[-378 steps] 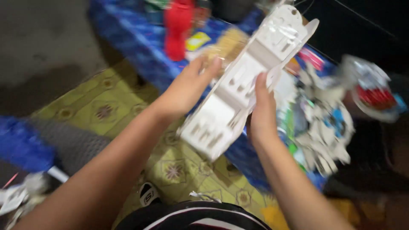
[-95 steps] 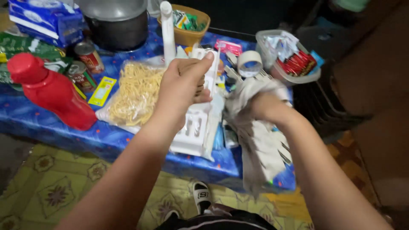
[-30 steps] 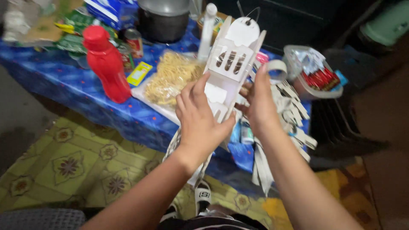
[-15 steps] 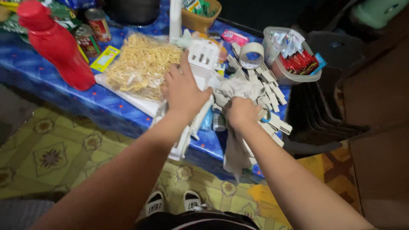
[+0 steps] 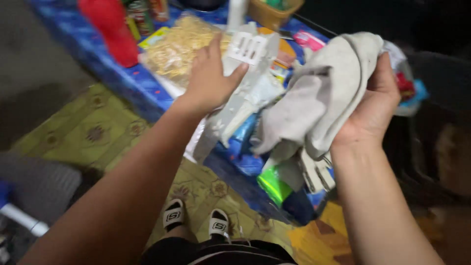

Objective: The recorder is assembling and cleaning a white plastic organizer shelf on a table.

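My left hand [image 5: 210,78] grips a long white plastic panel [image 5: 240,93] with slots near its top, held tilted over the edge of the blue table [image 5: 98,49]. Raised at the right, my right hand [image 5: 375,105] is closed on a crumpled grey cloth [image 5: 319,98] that hangs down toward the panel. Several white plastic strips [image 5: 316,169] lie under the cloth, partly hidden by it.
On the table stand a red bottle [image 5: 110,27], a clear bag of yellow noodles [image 5: 179,46], cans and a small brown bowl [image 5: 272,10]. A green packet [image 5: 274,186] hangs at the table's edge. Below are a patterned yellow floor mat [image 5: 98,132] and my sandalled feet [image 5: 196,223].
My right hand has lifted the grey cloth off the table up to the right. My left hand still holds the white panel, and the view has swung closer.
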